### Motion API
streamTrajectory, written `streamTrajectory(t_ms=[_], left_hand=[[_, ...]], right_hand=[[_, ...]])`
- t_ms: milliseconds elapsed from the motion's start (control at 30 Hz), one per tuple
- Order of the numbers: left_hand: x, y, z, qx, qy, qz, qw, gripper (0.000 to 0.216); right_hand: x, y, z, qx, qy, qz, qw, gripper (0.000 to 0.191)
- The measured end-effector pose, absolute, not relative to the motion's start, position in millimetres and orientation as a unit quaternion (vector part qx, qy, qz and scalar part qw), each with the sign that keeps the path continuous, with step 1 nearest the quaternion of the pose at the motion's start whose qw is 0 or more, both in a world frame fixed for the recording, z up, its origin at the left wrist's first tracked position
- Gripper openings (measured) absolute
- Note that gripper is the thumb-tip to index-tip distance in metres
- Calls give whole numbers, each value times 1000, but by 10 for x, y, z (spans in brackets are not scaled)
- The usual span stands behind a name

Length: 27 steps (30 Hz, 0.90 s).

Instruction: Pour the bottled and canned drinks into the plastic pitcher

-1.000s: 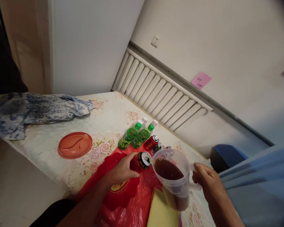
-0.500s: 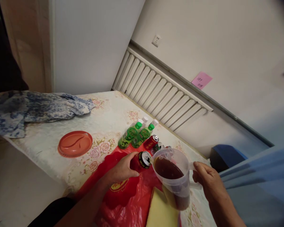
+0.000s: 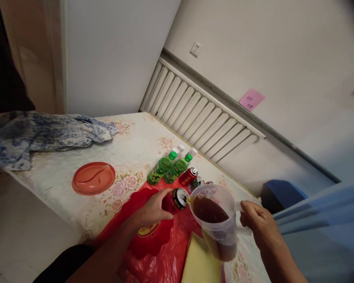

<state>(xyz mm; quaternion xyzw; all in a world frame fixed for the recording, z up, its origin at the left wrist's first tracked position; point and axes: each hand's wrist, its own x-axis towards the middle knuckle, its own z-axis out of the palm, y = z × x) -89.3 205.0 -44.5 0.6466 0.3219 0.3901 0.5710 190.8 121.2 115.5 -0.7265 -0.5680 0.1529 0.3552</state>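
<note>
My left hand (image 3: pixel 153 208) is wrapped round a red drink can (image 3: pixel 171 201) with a black-and-gold band. The can leans right, its opened silver top facing the spout of a clear plastic pitcher (image 3: pixel 228 236). Dark brown liquid (image 3: pixel 209 210) fills much of the pitcher. At the spout, beside the can's opening, an amber tint shows; which way any liquid runs I cannot tell. My right hand (image 3: pixel 258 218) grips the pitcher's handle from the right. Below the can lies a scalloped red tray (image 3: pixel 153 245) with a gold emblem, on red plastic sheeting (image 3: pixel 147 271).
Behind my hands stand green-capped bottles (image 3: pixel 161 169), white-capped bottles (image 3: pixel 180 149) and several cans (image 3: pixel 188 177). A yellow pad (image 3: pixel 202 261) lies under the pitcher. An orange divided plate (image 3: pixel 94 177) and a blue-patterned cloth (image 3: pixel 65 131) are on the left. A radiator (image 3: pixel 194 106) lines the wall.
Both hands, the can and the pitcher hold nearly the same positions. The amber tint at the spout shows more strongly now.
</note>
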Motion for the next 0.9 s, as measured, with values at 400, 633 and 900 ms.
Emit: streamTrajectory(t_ms=[400, 633, 900], left_hand=[[-888, 2057, -475, 680, 324, 371, 543, 77], [-884, 2057, -491, 675, 309, 380, 552, 79], [-883, 2063, -485, 676, 328, 373, 544, 78]], right_hand=[[1872, 1199, 1197, -727, -582, 129, 340, 57], [1916, 1209, 1179, -726, -584, 133, 338, 56], [1903, 1214, 1184, -725, -587, 132, 335, 55]])
